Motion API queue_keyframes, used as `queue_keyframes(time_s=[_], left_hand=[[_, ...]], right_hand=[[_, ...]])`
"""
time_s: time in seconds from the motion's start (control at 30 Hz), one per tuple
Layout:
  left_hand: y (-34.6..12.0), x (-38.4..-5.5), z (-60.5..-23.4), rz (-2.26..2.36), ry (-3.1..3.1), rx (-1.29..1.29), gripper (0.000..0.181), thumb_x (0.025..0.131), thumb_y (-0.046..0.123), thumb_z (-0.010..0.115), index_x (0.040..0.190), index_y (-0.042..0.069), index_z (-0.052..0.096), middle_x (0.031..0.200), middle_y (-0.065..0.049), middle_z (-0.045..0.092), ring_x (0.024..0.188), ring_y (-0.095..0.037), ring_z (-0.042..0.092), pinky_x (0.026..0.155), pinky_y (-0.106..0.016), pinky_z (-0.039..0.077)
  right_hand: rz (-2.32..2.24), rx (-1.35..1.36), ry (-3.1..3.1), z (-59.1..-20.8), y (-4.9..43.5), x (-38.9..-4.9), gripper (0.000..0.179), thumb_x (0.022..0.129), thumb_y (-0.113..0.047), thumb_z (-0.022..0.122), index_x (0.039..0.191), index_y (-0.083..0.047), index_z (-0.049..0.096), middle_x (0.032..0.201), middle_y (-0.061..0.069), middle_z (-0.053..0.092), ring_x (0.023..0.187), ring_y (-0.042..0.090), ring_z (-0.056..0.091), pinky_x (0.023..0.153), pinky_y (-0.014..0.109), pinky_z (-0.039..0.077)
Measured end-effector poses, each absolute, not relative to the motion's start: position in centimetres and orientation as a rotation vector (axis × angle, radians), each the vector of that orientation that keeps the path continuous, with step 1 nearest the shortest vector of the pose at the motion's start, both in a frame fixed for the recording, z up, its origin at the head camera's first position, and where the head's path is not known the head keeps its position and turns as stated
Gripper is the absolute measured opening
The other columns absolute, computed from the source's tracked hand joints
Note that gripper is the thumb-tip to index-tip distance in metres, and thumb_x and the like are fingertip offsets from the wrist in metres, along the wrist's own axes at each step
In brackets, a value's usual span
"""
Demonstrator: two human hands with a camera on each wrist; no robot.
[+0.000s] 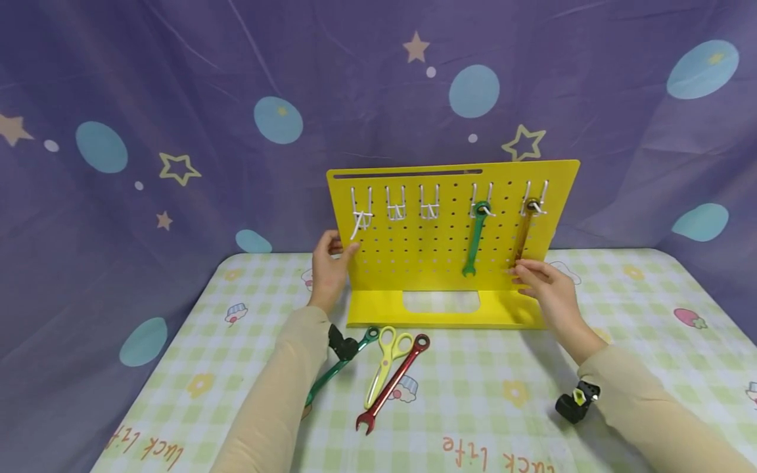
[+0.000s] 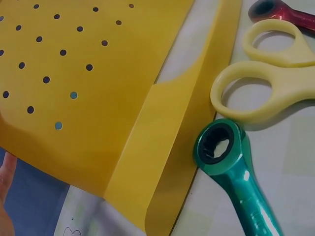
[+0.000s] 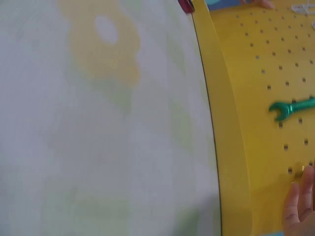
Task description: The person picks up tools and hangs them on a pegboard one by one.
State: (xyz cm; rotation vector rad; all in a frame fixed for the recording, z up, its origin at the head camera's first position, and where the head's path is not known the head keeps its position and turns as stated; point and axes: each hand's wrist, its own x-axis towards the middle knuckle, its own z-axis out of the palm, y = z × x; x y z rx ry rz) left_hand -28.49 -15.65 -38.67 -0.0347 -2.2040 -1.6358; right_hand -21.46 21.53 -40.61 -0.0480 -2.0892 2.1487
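Observation:
A yellow pegboard [image 1: 408, 256] stands upright on its base, with white wire hooks along its upper part. My left hand [image 1: 330, 269] grips its left edge, thumb in front and fingers behind. On the far-right hook hangs a gold combination wrench [image 1: 525, 233] by its ring end. My right hand [image 1: 547, 289] pinches this wrench's lower end, fingertips close to the board. A green wrench [image 1: 476, 243] hangs on the hook left of it. In the right wrist view, fingertips [image 3: 307, 179] show beside the gold wrench's end.
Three white hooks [image 1: 396, 207] on the left half bear no tools. In front of the base lie another green wrench [image 2: 241, 187], partly behind my left sleeve, yellow scissors [image 1: 386, 361] and a red wrench [image 1: 393, 381]. A checked cloth [image 1: 473, 394] covers the table; a purple curtain [image 1: 367, 79] hangs behind.

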Motion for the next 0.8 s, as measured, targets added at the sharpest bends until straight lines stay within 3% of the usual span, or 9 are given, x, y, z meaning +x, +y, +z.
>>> queue_keyframes(time_s=[0.4, 0.63, 0.8], left_hand=[[-15.6, -28.5, -38.8, -1.641, -2.210, -0.021, 0.028, 0.093, 0.017, 0.070, 0.114, 0.004, 0.058, 0.106, -0.012, 0.056, 0.100, -0.027, 0.052, 0.089, -0.036, 0.045], [-15.6, -28.5, -38.8, -1.640, -2.202, -0.029, 0.027, 0.092, 0.016, 0.070, 0.113, 0.004, 0.058, 0.105, -0.012, 0.056, 0.099, -0.027, 0.052, 0.089, -0.036, 0.045], [-15.6, -28.5, -38.8, -1.642, -2.194, -0.041, 0.028, 0.092, 0.015, 0.071, 0.114, 0.003, 0.058, 0.105, -0.012, 0.056, 0.098, -0.027, 0.052, 0.089, -0.035, 0.045]], right_hand=[[2.009, -0.149, -2.036, -41.3, 26.0, -21.6, 0.010, 0.094, -0.023, 0.069, 0.103, -0.019, 0.067, 0.087, -0.015, 0.071, 0.078, 0.002, 0.066, 0.067, 0.015, 0.053], [1.868, -0.161, -2.104, -40.4, 26.0, -22.0, 0.020, 0.095, -0.021, 0.069, 0.110, -0.010, 0.064, 0.090, -0.019, 0.066, 0.080, -0.001, 0.062, 0.068, 0.013, 0.053], [1.716, -0.204, -2.213, -39.4, 25.7, -22.5, 0.021, 0.097, -0.028, 0.066, 0.114, -0.016, 0.062, 0.093, -0.023, 0.060, 0.085, -0.002, 0.057, 0.069, 0.010, 0.050]])
